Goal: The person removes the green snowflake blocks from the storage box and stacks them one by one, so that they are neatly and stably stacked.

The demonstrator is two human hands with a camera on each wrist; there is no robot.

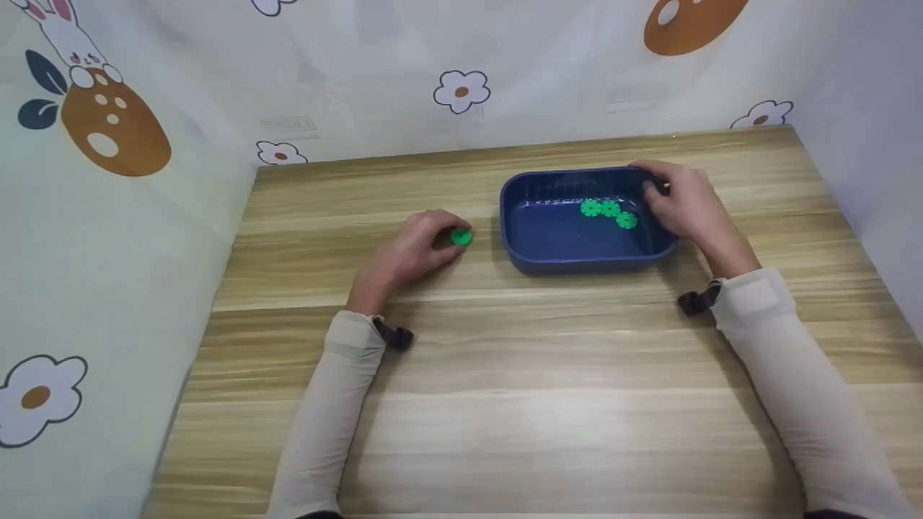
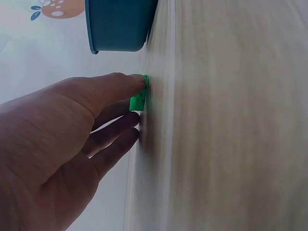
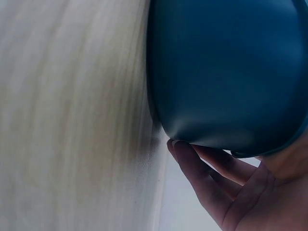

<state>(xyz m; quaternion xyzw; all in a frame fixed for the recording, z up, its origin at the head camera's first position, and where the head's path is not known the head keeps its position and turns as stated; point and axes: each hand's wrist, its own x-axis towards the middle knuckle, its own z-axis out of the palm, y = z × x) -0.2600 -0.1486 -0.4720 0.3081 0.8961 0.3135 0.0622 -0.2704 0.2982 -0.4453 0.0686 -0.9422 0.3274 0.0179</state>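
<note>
My left hand [image 1: 418, 249] is low over the wood table, left of a dark blue plastic box [image 1: 562, 265]. Between its thumb and fingertips it pinches a green snowflake disc [image 1: 461, 236]. From the left wrist view the green piece [image 2: 138, 98] looks thick and partly covered by the thumb; whether it is a stack, I cannot tell. At the box's right end, my right hand [image 1: 689, 202] grips the rim, thumb over the inside and fingers along the outer wall [image 3: 231, 82]. Inside the box, 3 green snowflake discs [image 1: 610, 209] lie in a row toward the right.
The wood-grain table [image 1: 519, 404] extends in front of the box and to both sides. A white patterned curtain [image 1: 360, 79] hangs along the back and left edges. Each wrist wears a small dark camera [image 1: 696, 301].
</note>
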